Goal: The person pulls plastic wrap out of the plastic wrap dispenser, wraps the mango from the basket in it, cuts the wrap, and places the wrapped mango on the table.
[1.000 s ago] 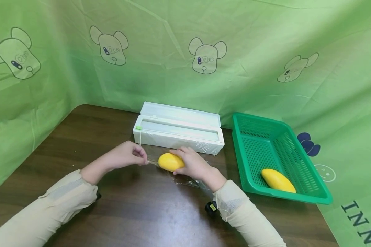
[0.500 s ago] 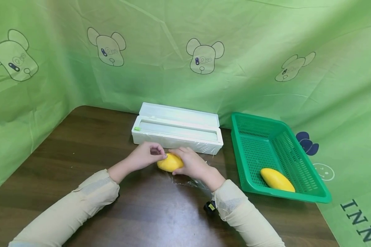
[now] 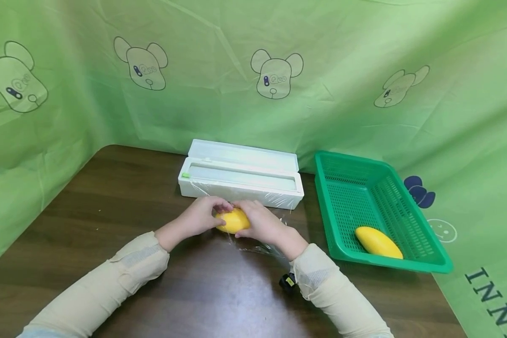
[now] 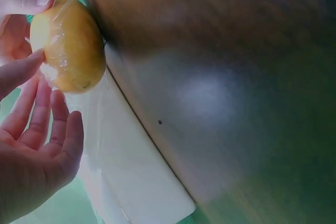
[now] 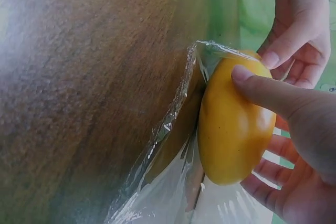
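Observation:
A yellow mango (image 3: 234,221), partly covered by clear plastic wrap (image 5: 173,114), lies in front of a white wrap dispenser box (image 3: 241,188). My right hand (image 3: 264,224) grips its right part, thumb in front and fingers behind. At the other end, my left hand (image 3: 203,215) has its thumb on the near side and its fingers reaching round the far side. In the left wrist view, shiny film (image 4: 64,51) lies over the mango's skin, and the left thumb presses its edge. Loose wrap spreads below the right hand, and more film runs down the box front.
At the right stands a green plastic basket (image 3: 332,225) with a second mango (image 3: 378,242) inside. The dispenser's lid (image 3: 241,155) is raised, with a small green cutter (image 3: 186,175) at its left. A green curtain (image 3: 219,108) hangs behind the brown table (image 3: 122,188).
My left hand, first pinching stretched wrap to the left of the mango, has moved right over the fruit and now has thumb and fingers about its left end. The right hand keeps its hold.

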`<state>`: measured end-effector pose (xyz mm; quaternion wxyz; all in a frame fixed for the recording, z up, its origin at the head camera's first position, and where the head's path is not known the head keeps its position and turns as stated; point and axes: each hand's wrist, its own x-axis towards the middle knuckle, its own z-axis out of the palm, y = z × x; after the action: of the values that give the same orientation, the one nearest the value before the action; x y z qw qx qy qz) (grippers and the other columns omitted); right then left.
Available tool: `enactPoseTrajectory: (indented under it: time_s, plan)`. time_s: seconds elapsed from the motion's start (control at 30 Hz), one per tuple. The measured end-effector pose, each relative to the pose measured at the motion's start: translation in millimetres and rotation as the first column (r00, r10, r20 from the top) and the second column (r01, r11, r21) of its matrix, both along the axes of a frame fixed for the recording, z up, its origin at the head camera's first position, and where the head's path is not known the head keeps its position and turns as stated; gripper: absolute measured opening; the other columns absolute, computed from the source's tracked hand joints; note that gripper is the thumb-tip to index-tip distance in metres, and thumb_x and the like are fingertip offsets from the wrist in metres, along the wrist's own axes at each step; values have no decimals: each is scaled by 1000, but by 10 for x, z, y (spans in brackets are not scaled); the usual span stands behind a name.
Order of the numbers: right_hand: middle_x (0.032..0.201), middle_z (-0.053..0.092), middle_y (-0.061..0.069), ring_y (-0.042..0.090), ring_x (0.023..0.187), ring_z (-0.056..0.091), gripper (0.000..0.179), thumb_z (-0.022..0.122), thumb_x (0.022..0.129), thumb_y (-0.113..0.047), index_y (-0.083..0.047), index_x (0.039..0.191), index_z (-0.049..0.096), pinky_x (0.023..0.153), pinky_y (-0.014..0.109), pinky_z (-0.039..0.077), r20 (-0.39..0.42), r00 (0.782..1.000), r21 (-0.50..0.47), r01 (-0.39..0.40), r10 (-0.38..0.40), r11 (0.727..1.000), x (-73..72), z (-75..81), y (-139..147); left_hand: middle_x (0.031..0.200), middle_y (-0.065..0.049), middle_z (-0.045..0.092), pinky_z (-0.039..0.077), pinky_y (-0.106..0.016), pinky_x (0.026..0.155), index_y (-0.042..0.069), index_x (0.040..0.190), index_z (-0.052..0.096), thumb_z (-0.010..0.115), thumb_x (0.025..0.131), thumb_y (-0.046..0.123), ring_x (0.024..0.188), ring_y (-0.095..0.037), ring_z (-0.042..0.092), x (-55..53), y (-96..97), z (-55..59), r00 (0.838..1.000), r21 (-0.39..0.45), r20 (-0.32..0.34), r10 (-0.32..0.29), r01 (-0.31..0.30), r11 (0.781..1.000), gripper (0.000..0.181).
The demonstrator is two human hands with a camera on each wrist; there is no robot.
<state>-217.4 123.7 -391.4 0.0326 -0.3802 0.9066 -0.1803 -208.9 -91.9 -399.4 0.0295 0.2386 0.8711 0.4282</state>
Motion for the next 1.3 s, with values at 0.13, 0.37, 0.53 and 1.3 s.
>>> enactPoseTrajectory:
  time_s: [0.13, 0.37, 0.53, 1.3]
  plan:
    - [125, 62, 14, 29, 112, 58, 64, 90, 80, -21, 0, 129, 55, 99, 43, 49, 62, 997, -37, 44, -42, 998, 24, 24, 37, 105, -7, 72, 54, -41, 88, 0, 111, 76, 81, 79, -6, 95, -24, 63, -9, 13, 10, 1000, -49, -10, -8, 7, 999, 33]
    - [98, 55, 5, 23, 89, 55, 39, 90, 79, -19, -7, 96, 57, 80, 38, 52, -61, 989, 24, 136, -134, 990, 205, 206, 317, 104, -6, 70, 52, -37, 85, 1, 112, 75, 86, 77, -1, 92, -22, 61, -27, 40, 47, 996, -96, -61, -63, 57, 994, 38]
    - [79, 50, -1, 16, 73, 48, 33, 91, 76, -15, -11, 80, 59, 65, 32, 44, -6, 980, 204, 198, -201, 959, 386, 259, 601, 106, -7, 69, 51, -36, 84, 1, 111, 75, 86, 76, -3, 92, -23, 60, -34, 23, 93, 995, -77, -85, -53, 46, 996, 38]
    - [78, 57, -5, 11, 66, 54, 15, 76, 81, 3, -11, 81, 71, 57, 25, 48, -188, 960, 62, 222, -207, 973, 585, 154, 940, 117, -10, 71, 53, -42, 93, -3, 133, 62, 84, 78, -5, 100, -26, 63, 24, 33, 66, 999, -74, 24, -24, 26, 997, 59]
